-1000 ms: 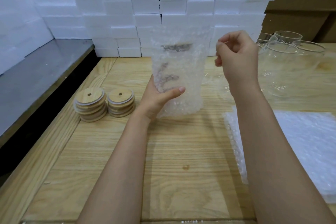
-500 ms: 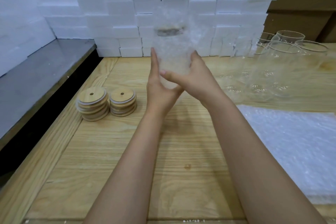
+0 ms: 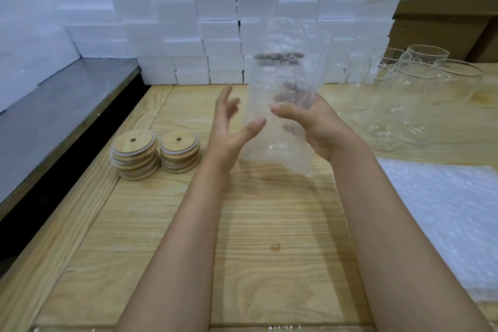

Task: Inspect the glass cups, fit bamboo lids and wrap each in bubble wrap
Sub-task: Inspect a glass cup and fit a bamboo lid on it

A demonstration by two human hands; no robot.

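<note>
Above the middle of the wooden table [image 3: 269, 250], held upright in the air, is the wrapped cup [image 3: 283, 94]: a glass sleeved in bubble wrap, with its bamboo lid [image 3: 279, 58] showing as a dark band through the plastic near the top. Loose wrap stands up past the lid and hangs ragged below the base.

My judgement is that the bundle is light but fragile. The glass inside is stiff, while the wrap is soft and likely to slide over it, so the safest hold is round the lower body, where the fingers press wrap against glass. The floppy ends would give no grip.

The right hand [image 3: 315, 129] grips it just there, thumb laid across the near side and fingers curled round the back, dimly visible through the bubbles. The left hand [image 3: 229, 129] is open beside it, fingers straight and spread, pointing up and forward; its thumb tip seems just to touch the wrap, though blur makes that uncertain. Both forearms reach forward from the bottom edge, with the wrists raised.

Two stacks of bamboo lids [image 3: 136, 153] sit to the left on the table. Bare glass cups [image 3: 409, 97] stand at the right, and bubble wrap sheets [image 3: 444, 210] lie nearer on that side. White foam blocks [image 3: 215, 8] are piled behind.
</note>
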